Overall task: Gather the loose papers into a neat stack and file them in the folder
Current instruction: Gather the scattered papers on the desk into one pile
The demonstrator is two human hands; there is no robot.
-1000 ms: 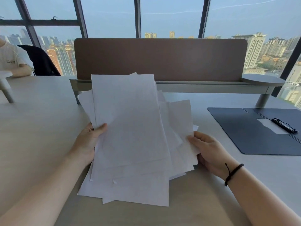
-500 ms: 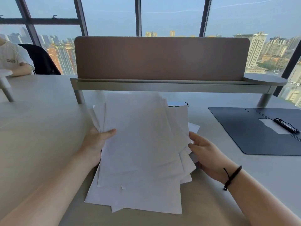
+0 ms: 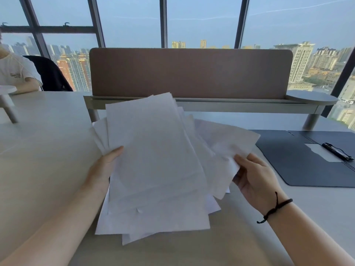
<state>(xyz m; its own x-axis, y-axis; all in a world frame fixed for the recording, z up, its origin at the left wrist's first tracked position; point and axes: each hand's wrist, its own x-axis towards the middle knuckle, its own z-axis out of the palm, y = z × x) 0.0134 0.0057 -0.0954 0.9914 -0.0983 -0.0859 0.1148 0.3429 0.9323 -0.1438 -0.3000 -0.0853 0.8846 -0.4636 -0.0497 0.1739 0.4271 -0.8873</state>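
An uneven, fanned bundle of white papers (image 3: 153, 162) is held up over the table in front of me. My left hand (image 3: 103, 169) grips its left edge, thumb on top of the front sheet. At the bundle's right edge my right hand (image 3: 253, 175) pinches sheets that splay out to the right. The sheets' corners stick out at different angles. A dark blue folder (image 3: 288, 160) lies open flat on the table to the right, with a black clip (image 3: 338, 151) over a white patch inside it.
A brown desk divider (image 3: 192, 73) on a grey shelf rail stands behind the papers. Another person in a white shirt (image 3: 15, 73) sits at the far left beside a black chair. The pale table (image 3: 44, 150) runs left and toward me.
The bundle dropped toward the table, then rose again. Its right-hand sheets now fan out further to the right, and my right hand has shifted right and up with them.
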